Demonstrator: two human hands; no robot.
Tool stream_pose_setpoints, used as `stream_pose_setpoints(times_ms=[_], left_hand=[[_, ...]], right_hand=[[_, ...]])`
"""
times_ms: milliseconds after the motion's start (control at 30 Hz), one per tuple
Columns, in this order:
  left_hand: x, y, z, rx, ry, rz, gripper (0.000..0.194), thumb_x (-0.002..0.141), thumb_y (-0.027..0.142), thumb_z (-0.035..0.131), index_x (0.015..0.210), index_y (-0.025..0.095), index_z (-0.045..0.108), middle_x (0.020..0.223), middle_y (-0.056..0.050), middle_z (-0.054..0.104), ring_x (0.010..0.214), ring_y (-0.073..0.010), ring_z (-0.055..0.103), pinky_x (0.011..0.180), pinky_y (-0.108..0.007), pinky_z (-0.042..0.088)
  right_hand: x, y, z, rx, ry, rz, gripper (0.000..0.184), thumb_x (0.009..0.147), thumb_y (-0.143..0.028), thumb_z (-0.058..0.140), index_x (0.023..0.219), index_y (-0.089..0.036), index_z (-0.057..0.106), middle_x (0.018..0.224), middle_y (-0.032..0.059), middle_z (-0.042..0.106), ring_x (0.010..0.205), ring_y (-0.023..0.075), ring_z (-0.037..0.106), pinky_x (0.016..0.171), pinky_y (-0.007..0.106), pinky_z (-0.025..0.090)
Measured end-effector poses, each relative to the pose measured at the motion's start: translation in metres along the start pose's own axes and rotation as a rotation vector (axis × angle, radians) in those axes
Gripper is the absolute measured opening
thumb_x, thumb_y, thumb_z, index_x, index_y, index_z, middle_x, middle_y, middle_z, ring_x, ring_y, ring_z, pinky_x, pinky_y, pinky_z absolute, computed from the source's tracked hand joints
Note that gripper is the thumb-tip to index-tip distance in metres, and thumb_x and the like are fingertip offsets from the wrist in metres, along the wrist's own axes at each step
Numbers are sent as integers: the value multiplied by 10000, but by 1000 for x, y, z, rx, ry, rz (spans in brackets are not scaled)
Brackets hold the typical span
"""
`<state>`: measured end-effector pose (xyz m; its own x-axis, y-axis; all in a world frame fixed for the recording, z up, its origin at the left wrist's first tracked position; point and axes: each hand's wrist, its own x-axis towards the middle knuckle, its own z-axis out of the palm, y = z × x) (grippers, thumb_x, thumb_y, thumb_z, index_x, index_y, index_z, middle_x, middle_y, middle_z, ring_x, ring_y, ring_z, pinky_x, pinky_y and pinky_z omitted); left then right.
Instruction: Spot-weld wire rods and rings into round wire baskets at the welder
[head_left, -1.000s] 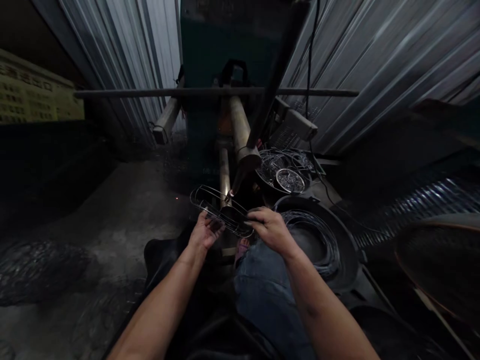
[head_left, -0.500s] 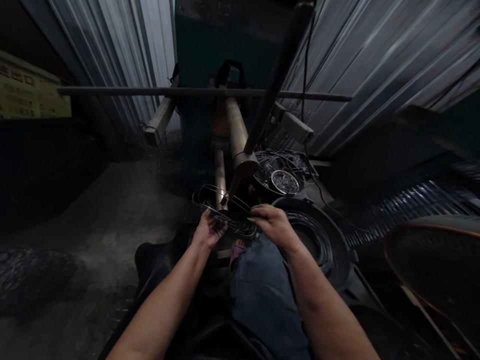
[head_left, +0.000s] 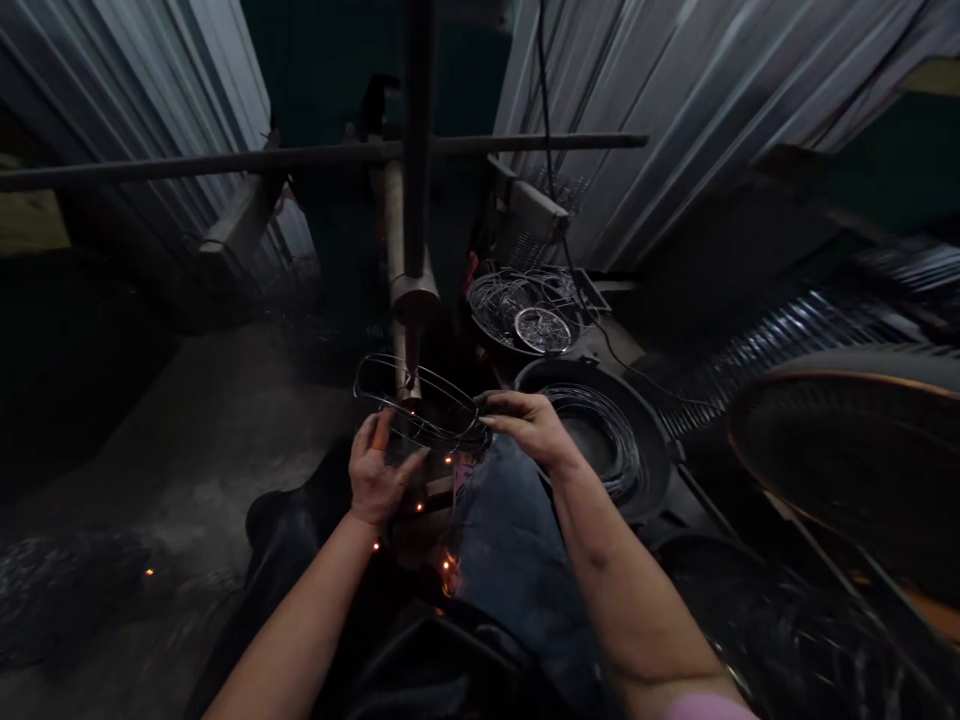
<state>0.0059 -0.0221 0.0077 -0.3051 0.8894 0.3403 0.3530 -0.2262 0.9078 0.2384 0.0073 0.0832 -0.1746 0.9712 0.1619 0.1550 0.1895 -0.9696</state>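
Observation:
A bent wire frame (head_left: 442, 434) of thin rings sits between my two hands, tilted, at the tip of a dark upright rod of the machine (head_left: 417, 200). My left hand (head_left: 375, 480) steadies its near left side, with fingertips at the wire and the thumb apart. On the other side, my right hand (head_left: 529, 425) pinches the right end of the frame between thumb and fingers. The wire meets the rod's tip just above a brass-coloured post (head_left: 407, 392). Glowing sparks (head_left: 448, 460) scatter below the frame, and some are bright near my trouser leg (head_left: 502, 570).
At right stands a dark round tub with coiled wire (head_left: 600, 440). Behind it, a basin (head_left: 487, 335) holds loose wire pieces and a small round dish (head_left: 543, 330). A long horizontal bar (head_left: 315, 158) crosses ahead. A large round rimmed object (head_left: 840, 430) is at far right.
Orange sparks have appeared around the frame and over my lap. My view has shifted right. Both hands still hold the frame at the rod's tip; my left thumb has spread.

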Motion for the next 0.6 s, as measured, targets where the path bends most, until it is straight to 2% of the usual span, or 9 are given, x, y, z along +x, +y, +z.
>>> stream_pose_setpoints(times_ms=[100,200,267,333,433,500,600], left_hand=[[3,-6,17,269,-60,282,732,596,409,804,1254,182,576,1260,-124,544,1221,-325,466,1073,-447,341],[9,-13,33,399,18,420,743,647,417,760,1295,132,534,1194,-157,567,1141,-325,520,1003,-452,408],[10,-12,35,407,39,461,742,661,420,751,1305,130,524,1153,-150,585,1100,-308,547,981,-431,431],[9,-8,30,377,3,473,732,675,427,745,1312,150,517,1155,-133,598,1095,-289,557,982,-408,436],[4,-1,20,270,-59,428,727,675,424,754,1311,164,514,1221,-119,598,1124,-270,560,990,-381,441],[2,0,16,186,-83,348,742,666,408,767,1317,167,505,1257,-110,588,1140,-262,560,991,-374,446],[2,-3,14,111,-103,202,771,651,377,777,1340,193,484,1258,-85,591,1142,-254,566,1006,-382,438]], right_hand=[[-11,20,-2,64,20,69,293,608,-317,768,859,-169,734,835,49,720,786,206,656,761,317,518],[-16,29,2,27,50,86,250,632,-319,741,827,-163,736,792,44,715,753,196,651,740,304,511],[-17,26,2,-27,79,65,205,638,-313,727,778,-164,735,758,38,706,721,188,641,703,286,503],[-15,15,0,-87,51,36,161,641,-290,721,743,-166,733,747,33,699,711,181,633,682,268,492],[-9,-10,-2,-188,-59,-14,100,666,-230,719,736,-160,734,743,23,692,714,163,626,667,239,466],[-4,-26,0,-258,-122,-43,64,677,-176,720,735,-155,737,727,12,685,705,146,618,650,219,445],[3,-43,7,-314,-148,-37,72,670,-112,724,730,-147,739,703,-4,674,690,128,606,634,199,427]])
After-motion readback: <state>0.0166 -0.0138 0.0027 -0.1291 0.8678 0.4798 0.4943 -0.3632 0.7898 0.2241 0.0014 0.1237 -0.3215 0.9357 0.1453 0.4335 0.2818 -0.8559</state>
